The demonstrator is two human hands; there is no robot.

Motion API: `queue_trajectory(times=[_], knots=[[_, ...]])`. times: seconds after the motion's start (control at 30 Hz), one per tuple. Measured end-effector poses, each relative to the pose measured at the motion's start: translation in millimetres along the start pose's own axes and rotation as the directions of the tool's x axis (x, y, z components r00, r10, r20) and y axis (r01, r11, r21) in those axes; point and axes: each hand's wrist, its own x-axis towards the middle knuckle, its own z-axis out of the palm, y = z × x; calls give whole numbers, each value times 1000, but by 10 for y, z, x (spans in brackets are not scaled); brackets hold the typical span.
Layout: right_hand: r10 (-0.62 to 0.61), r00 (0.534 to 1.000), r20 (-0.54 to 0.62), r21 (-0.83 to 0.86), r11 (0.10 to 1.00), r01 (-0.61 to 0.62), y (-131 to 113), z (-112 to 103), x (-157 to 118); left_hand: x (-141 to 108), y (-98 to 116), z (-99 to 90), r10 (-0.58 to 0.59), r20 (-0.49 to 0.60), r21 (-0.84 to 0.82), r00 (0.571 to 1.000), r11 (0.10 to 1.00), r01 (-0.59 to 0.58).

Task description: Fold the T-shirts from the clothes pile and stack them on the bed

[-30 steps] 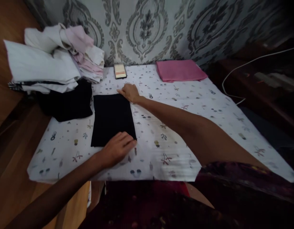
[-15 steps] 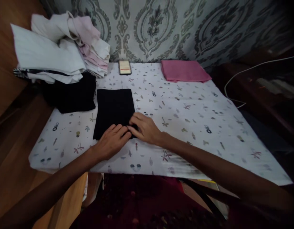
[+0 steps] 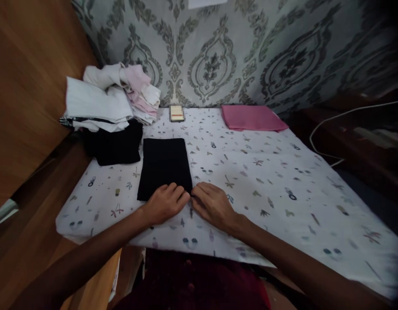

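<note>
A black cloth, folded into a flat rectangle, lies on the patterned white sheet. My left hand rests over its near edge, fingers curled and pinched together at the near right corner. Just beyond that corner, my right hand is closed too, its fingertips meeting the cloth's edge and almost touching my left hand. The corner itself is mostly hidden by the fingers of both hands.
At the back left, a pile of white and pink clothes sits on another black cloth. A small box-like item stands by the wall. A folded pink cloth lies at the back right. A white cable hangs at the right.
My right hand has moved off the cloth's right side to just outside its near right corner. The fingers of my left hand have curled more. The camera view has tilted upward.
</note>
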Motion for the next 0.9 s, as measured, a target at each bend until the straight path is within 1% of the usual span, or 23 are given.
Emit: queue_trajectory(times=[0.1, 0.13, 0.2, 0.27, 0.33, 0.37, 0.43, 0.5, 0.6, 0.67, 0.73, 0.9], knots=[[-28, 999, 27, 21, 999, 28, 36, -30, -38, -15, 9, -8, -40, 137, -102, 990, 993, 54], [-33, 999, 23, 44, 999, 32, 40, -42, -32, -26, -12, -31, -51, 162, -173, 985, 982, 79], [-27, 1000, -12, 88, 996, 28, 17, -61, 35, -51, -98, -91, -109, 161, -334, 981, 929, 158], [-27, 999, -41, 100, 994, 31, -60, -52, 176, -75, -244, -121, -246, 140, -436, 959, 854, 283], [-73, 997, -6, 92, 993, 73, -173, 7, 352, -98, -439, -74, -401, 138, -447, 906, 791, 418], [-110, 993, 35, 91, 990, 107, -230, 57, 435, -110, -549, -17, -455, 150, -434, 878, 767, 472], [-174, 974, 144, 102, 982, 161, -312, 188, 557, -131, -784, 149, -506, 207, -395, 837, 740, 545], [-208, 947, 246, 118, 976, 183, -329, 326, 600, -143, -1015, 347, -518, 304, -341, 799, 724, 599], [-237, 911, 337, 151, 969, 196, -269, 448, 557, -116, -1313, 611, -516, 448, -252, 730, 710, 657], [-251, 898, 360, 175, 964, 200, -228, 448, 520, -59, -1467, 746, -503, 501, -223, 704, 711, 667], [-260, 894, 366, 197, 960, 199, -213, 411, 512, 21, -1593, 852, -500, 526, -211, 688, 707, 675], [-266, 903, 339, 225, 954, 197, -256, 350, 568, 203, -1808, 1012, -492, 600, -216, 631, 660, 720]])
